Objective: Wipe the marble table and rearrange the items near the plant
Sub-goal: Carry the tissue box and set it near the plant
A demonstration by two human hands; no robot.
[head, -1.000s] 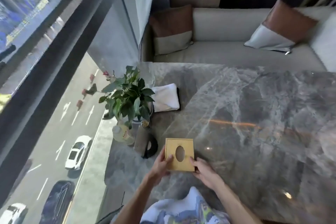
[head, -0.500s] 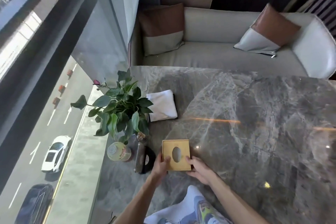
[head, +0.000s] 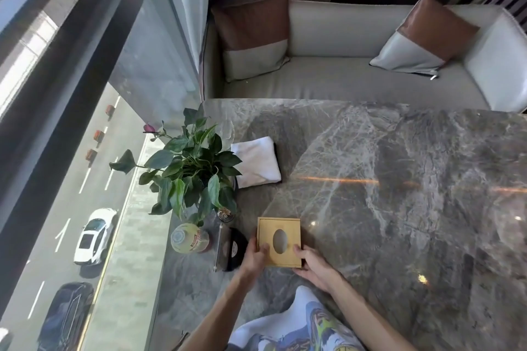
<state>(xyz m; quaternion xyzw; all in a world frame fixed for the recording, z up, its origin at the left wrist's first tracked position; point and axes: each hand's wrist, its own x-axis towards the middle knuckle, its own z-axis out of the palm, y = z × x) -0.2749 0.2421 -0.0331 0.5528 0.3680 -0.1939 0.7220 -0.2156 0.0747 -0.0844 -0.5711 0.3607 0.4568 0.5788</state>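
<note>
Both hands (head: 285,261) hold the box (head: 279,242) on the table (head: 399,179) — tidying now; next, maybe slide it nearer the plant (head: 191,171) — gently.

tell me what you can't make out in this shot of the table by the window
All in the head view:
- Plant: its pot is hidden under the leaves.
- Bottle: label print too small to read.
- Dark stand: seen edge-on, partly behind the left hand; its face cannot be read.
- Wooden box: contents unseen through the oval hole; near corners covered by the left hand and the right hand.
- White towel: what the dark thing beneath it is, hidden.
</note>
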